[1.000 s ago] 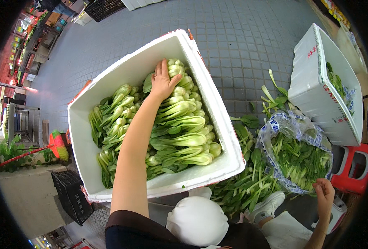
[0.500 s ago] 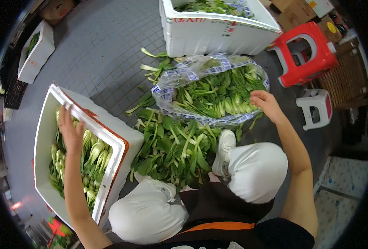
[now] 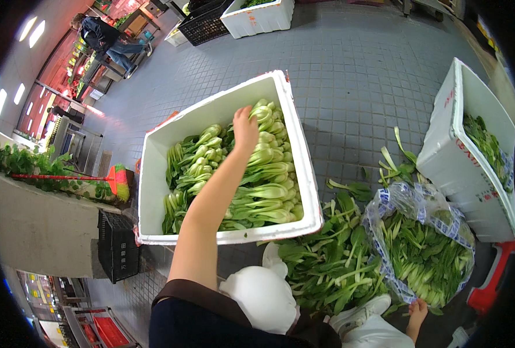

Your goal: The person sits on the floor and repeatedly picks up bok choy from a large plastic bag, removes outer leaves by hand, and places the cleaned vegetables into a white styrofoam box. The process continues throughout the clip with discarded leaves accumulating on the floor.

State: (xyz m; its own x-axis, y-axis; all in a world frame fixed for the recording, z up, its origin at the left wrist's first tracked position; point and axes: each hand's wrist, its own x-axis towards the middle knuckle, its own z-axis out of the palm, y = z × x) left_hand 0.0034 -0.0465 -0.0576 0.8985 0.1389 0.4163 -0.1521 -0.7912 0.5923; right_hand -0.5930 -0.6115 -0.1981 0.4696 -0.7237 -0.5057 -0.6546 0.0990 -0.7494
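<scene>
Apparently rowed for snugness, bok choy point(image 3: 266, 191) lay under the left hand's point(image 3: 246, 132) bunched fingers; the right hand's point(image 3: 418, 313), by the plastic bag point(image 3: 405, 197), I couldn't tell.

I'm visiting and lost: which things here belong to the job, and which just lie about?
Likely in the job: left hand, right hand, nearest foam box, greens inside it, plastic bag, bagged greens, loose greens.

Seemingly just lying about: broom, black crates, red stool.
</scene>
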